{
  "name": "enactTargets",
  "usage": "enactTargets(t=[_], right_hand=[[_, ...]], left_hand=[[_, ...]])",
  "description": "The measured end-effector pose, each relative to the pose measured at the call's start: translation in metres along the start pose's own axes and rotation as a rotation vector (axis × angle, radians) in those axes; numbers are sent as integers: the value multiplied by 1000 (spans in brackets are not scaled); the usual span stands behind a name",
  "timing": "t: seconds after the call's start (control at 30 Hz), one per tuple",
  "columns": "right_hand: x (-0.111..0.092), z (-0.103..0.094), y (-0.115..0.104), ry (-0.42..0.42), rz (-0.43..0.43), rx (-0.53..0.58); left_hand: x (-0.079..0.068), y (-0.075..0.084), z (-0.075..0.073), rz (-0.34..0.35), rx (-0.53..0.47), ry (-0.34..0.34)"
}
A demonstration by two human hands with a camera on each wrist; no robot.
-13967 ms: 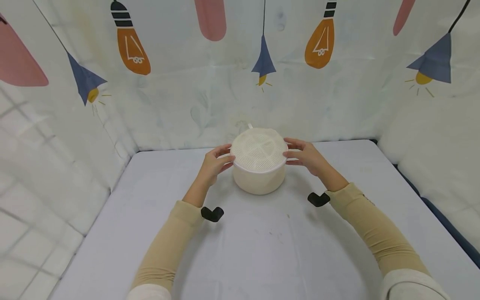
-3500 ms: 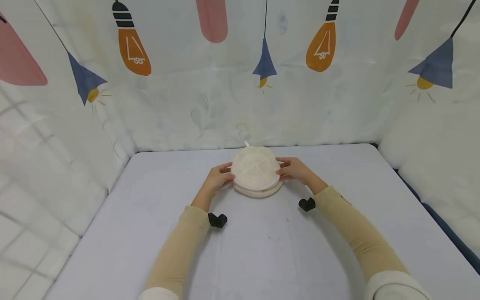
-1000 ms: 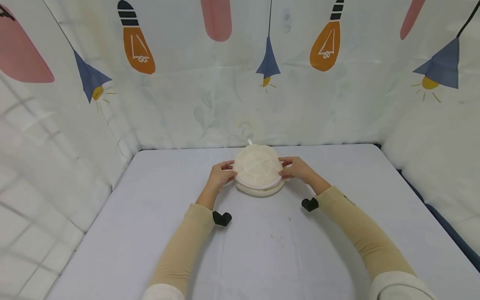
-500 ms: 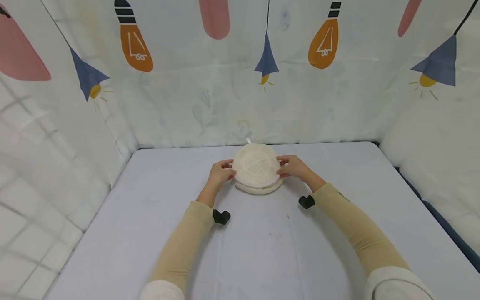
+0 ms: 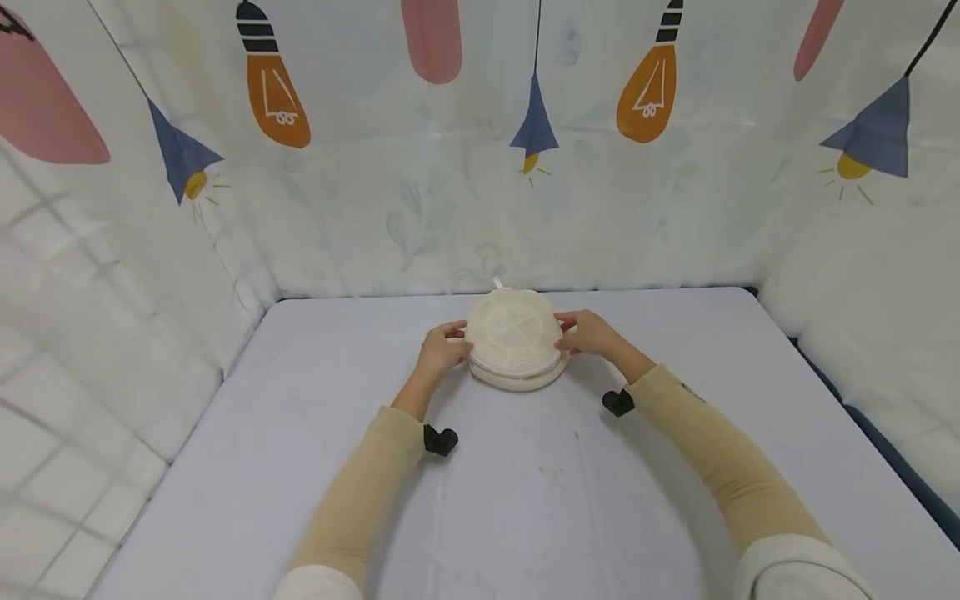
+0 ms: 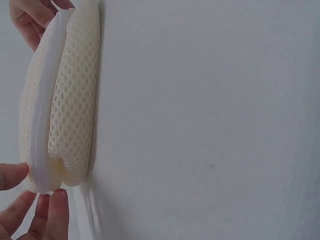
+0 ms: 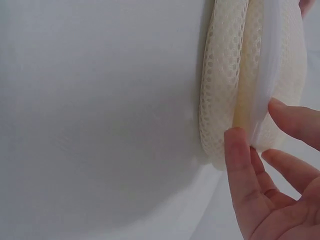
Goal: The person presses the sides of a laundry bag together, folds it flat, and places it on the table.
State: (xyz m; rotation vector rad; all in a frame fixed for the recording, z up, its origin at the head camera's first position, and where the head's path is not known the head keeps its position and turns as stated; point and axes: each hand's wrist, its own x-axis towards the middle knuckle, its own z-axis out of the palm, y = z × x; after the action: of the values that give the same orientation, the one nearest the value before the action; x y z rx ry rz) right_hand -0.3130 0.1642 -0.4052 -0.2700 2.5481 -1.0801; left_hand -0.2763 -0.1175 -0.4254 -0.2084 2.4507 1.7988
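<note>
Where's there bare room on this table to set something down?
Bare: the table left of the left sleeve and right of the right sleeve, out to the edges. Between the sleeves, only specks lie there. Crowded: around the mesh bag, with the left hand and right hand at its sides and the wall behind.

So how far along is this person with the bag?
Done, it seems: the cream round mesh bag lies squashed low, its mesh side wall folded beneath the white rim band. In hand: the left hand and right hand pinch its rim at opposite sides. Remaining, perhaps: pressing that thick fold flatter, then letting go.
</note>
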Motion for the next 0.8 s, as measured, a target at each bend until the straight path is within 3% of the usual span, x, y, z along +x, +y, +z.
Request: enactTargets(t=[0.13, 0.37, 0.8], right_hand=[[-2, -1, -1, 2, -40, -124], [-5, 0, -5, 24, -100, -247], [-12, 7, -10, 67, -119, -374]], left_hand=[[-2, 0, -1, 51, 137, -19], [-2, 0, -5, 81, 253, -56], [-15, 2, -4, 223, 471, -107]])
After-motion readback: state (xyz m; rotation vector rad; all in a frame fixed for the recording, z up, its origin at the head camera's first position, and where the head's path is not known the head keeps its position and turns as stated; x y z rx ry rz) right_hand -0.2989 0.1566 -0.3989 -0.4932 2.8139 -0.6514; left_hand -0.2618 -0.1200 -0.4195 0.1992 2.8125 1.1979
